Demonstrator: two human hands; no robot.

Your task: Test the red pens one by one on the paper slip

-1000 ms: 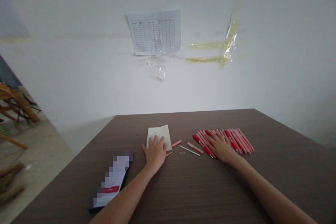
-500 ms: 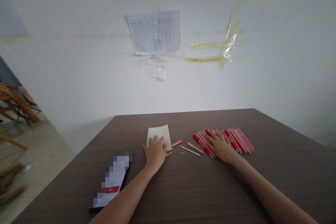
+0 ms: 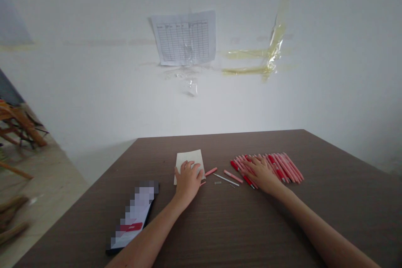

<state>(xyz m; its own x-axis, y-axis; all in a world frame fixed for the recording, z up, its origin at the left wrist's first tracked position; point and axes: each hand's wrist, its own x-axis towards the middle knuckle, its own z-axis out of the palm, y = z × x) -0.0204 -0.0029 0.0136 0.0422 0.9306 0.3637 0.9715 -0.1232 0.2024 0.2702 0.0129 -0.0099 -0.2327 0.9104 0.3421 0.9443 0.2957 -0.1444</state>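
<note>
At the far left, beyond the table [image 3: 213, 226], wooden furniture [image 3: 29, 127] stands on a pale floor [image 3: 59, 176]. Near the table's left side a phone [image 3: 138, 207] lies at a slant, its screen partly blurred into blocks and showing a red patch; the left forearm passes just beside its near end. On the wall, a printed sheet [image 3: 185, 42] with a ruled grid hangs above the left hand [image 3: 189, 182], which is palm down over a small pale notepad [image 3: 190, 157], fingers spread and a little bent, gripping nothing that shows; whether every fingertip touches the notepad I cannot tell. A pink pen part [image 3: 211, 172] sticks out by the notepad's right edge, and the tip of another pink piece [image 3: 203, 183] shows beside the hand. Next come a small clear piece [image 3: 217, 183], a thin white refill [image 3: 225, 179] lying aslant, a tiny spring-like bit [image 3: 232, 186] and a pink tube [image 3: 233, 176], all loose on the table. Further right, pink and red pens [image 3: 289, 167] lie side by side in a slanting row. The right hand [image 3: 264, 173] rests palm down across the left part of that row, loosely open, fingers apart, not closed around any pen. Above, yellowed tape [image 3: 246, 71] clings to the wall.
</note>
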